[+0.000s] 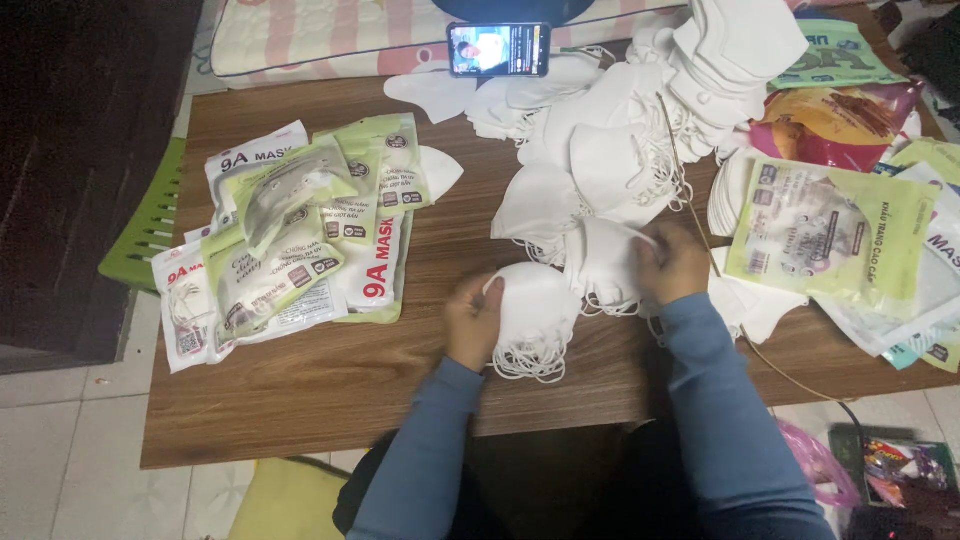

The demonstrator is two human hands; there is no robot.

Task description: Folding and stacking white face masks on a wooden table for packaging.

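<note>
My left hand (473,318) grips the left edge of a small stack of white folded face masks (535,305) lying on the brown wooden table (330,385), their ear loops hanging toward me. My right hand (672,262) pinches one white mask (605,255) at the edge of a big loose heap of white masks (620,130) in the middle and back of the table. Both arms wear blue-grey sleeves.
Several filled green-and-white mask packets (290,230) lie stacked at the left. Empty flat packets (830,230) and coloured bags are piled at the right. A phone (498,49) with a lit screen leans at the back edge. A thin cord (760,350) runs off the table's right front.
</note>
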